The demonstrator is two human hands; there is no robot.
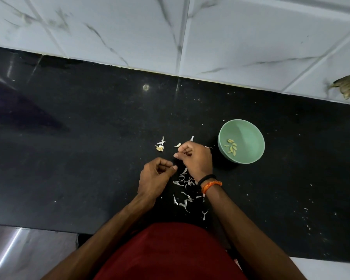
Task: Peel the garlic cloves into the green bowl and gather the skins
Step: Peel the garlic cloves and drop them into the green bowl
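Both hands curled over the black surface [89, 138]: left hand [155, 176] and right hand [196, 158], fingers pinched narrow, contents indiscernible. Peeled garlic cloves [231, 147] lie in green bowl [249, 136]; skins [183, 197] scattered beneath the wrists.

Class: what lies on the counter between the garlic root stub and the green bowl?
In the head view, the right hand and a few loose skins lie between the root stub and the green bowl.

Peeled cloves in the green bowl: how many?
About 7, small and partly overlapping, so the count is rough. All lie in one cluster of peeled cloves on the bottom of the green bowl, toward its left side. No other cloves can be made out in either hand.
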